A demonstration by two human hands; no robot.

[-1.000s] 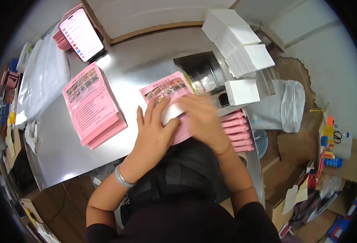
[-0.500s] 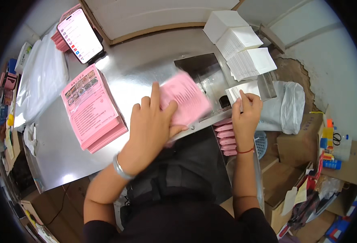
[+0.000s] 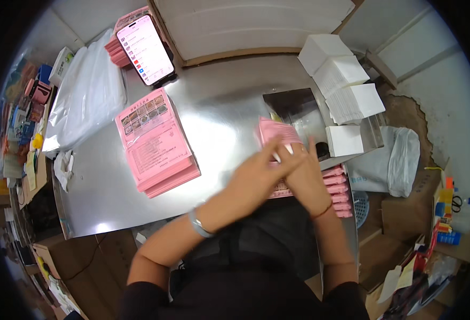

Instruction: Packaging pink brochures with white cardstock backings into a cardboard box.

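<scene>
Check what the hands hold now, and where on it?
Both hands, left hand and right hand, press a pink printed paper leaflet at its near end; exact grip blurred.

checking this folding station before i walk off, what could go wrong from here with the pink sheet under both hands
1. The folded pink paper sheet is pressed by the left hand and right hand overlapping and blurred; the crease may come out crooked.
2. The row of folded pink pieces lies by the steel table's edge; a nudge could tip them off.
3. The propped smartphone might slide down.
</scene>
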